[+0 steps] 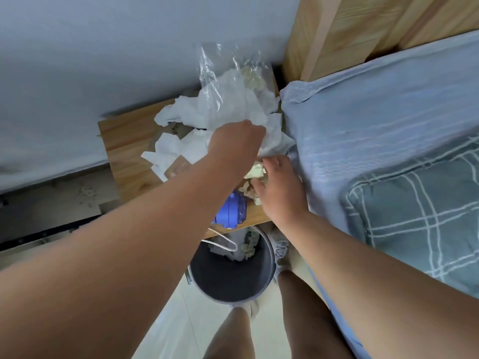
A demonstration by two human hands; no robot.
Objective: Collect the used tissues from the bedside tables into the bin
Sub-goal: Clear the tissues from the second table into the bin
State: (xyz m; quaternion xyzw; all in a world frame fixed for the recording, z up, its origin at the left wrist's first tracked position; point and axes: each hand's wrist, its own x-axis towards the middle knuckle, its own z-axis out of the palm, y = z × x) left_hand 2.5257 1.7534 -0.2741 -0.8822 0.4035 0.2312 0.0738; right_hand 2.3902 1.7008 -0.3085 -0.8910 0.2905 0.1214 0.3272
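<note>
A light wooden bedside table point(121, 141) stands against a pale grey wall point(103, 47). To its right, close up, is a bed with a blue striped sheet point(363, 112) and a wooden headboard point(363, 22). The floor point(186, 320) below is pale tile.

A loose heap of crumpled white tissues point(228, 104) covers the back and middle of the tabletop, and a crinkled clear plastic bag point(220, 63) rises out of it. The left hand point(233, 143) reaches across with its knuckles up and its fingers curled down into the heap. It seems to be gripping a bunch of it, though the fingertips are buried. At the table's right edge, against the sheet, lies a smaller yellowish tissue point(255, 172), wadded and torn, with scraps beside it. The right hand point(280, 187) has its thumb and fingers closed around this wad.

A round grey bin point(233, 281) sits on the floor under the table's front edge, between the person's bare legs and the table. It already holds white and yellowish tissues near its far side. A white cord point(223, 242) hangs from the table into the bin's mouth.

A blue plastic object point(230, 211) lies on the table's front edge, partly hidden by the left forearm. A brown card point(176, 169) pokes out from under the tissues. A teal checked pillow point(414, 216) lies on the bed, and a grey shoe point(281, 252) shows just beside the bin.
</note>
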